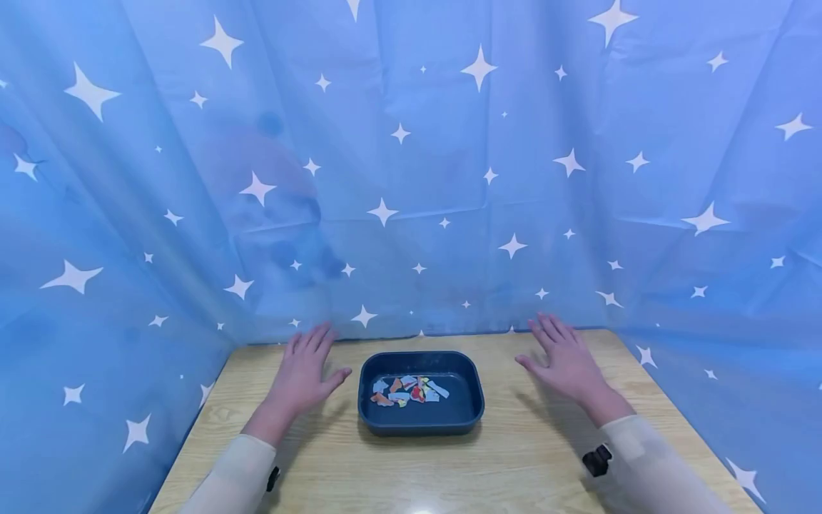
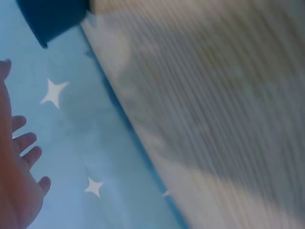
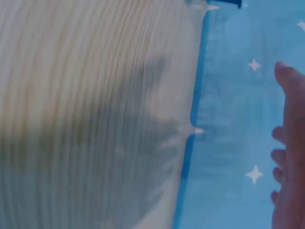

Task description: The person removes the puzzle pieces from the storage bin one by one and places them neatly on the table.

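A dark blue rectangular tray [image 1: 420,430] stands on the table between the two hands. Inside it, mostly toward the left, lie several small paper-like cutouts [image 1: 399,397] in white, orange, red and yellow. To the tray's left is my left hand [image 1: 302,382], fingers spread and thumb pointing at the tray, holding nothing. On the other side my right hand [image 1: 568,368] is likewise spread, apart from the tray, with nothing in it. The left wrist view shows the left hand [image 2: 19,171] at its edge and a corner of the tray [image 2: 57,19]. In the right wrist view the right hand [image 3: 291,152] casts a shadow.
The light wood table [image 1: 411,475] ends at the back against a blue curtain [image 1: 437,178] with white stars. The curtain also hangs along both sides. A black band or device [image 1: 597,460] sits at the right sleeve's wrist.
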`<state>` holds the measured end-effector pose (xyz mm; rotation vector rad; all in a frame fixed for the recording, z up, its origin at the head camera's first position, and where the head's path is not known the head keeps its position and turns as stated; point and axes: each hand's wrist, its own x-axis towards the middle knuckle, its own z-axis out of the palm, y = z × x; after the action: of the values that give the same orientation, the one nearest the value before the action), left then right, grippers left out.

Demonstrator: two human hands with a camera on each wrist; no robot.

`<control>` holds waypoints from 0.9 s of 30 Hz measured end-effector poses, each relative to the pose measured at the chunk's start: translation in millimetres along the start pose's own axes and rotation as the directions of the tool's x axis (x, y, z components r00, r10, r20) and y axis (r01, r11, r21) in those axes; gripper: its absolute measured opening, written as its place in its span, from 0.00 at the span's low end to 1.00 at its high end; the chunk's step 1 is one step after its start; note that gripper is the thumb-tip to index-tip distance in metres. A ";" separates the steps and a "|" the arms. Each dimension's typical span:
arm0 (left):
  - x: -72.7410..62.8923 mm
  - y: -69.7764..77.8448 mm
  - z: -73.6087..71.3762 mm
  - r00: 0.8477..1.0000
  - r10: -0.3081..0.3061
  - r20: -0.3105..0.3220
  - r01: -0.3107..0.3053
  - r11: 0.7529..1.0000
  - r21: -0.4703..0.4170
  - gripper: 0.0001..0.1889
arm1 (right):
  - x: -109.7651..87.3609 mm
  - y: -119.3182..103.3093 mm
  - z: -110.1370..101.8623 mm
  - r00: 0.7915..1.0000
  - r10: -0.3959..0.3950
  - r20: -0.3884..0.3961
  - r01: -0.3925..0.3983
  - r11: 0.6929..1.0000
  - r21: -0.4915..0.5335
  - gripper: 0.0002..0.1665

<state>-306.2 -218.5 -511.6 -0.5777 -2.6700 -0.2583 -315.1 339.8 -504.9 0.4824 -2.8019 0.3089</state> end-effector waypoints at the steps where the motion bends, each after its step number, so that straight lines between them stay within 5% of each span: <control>1: -0.8 2.4 -0.1 1.000 0.003 0.008 -0.003 0.999 -0.044 0.47 | -0.5 -1.7 1.6 1.000 -0.009 -0.014 0.009 0.999 0.043 0.55; 5: -4.6 11.5 2.0 1.000 0.001 0.019 0.004 0.970 -0.241 0.43 | -2.1 -7.9 8.5 0.998 -0.032 -0.059 0.045 0.970 0.238 0.50; 8: -7.3 16.7 5.9 0.999 -0.027 0.035 0.038 0.924 -0.381 0.40 | -3.6 -14.2 12.2 0.999 -0.018 -0.051 0.036 0.927 0.374 0.48; 15: -14.1 27.4 10.5 0.990 -0.059 0.128 0.131 0.731 -0.670 0.36 | -8.2 -34.7 16.8 1.000 -0.003 0.000 0.002 0.837 0.548 0.44; 18: -14.5 30.7 13.8 0.987 -0.044 0.152 0.141 0.678 -0.722 0.37 | -8.7 -41.6 19.8 0.999 -0.026 -0.032 0.040 0.820 0.571 0.39; 27: -17.1 34.2 21.1 0.966 0.023 0.258 0.185 0.635 -0.750 0.47 | -8.2 -59.3 24.1 0.999 -0.036 -0.017 0.039 0.795 0.605 0.35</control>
<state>-284.3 -188.4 -534.6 -0.7600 -2.7219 -1.5124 -292.4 281.4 -520.5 0.6625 -2.6297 1.2197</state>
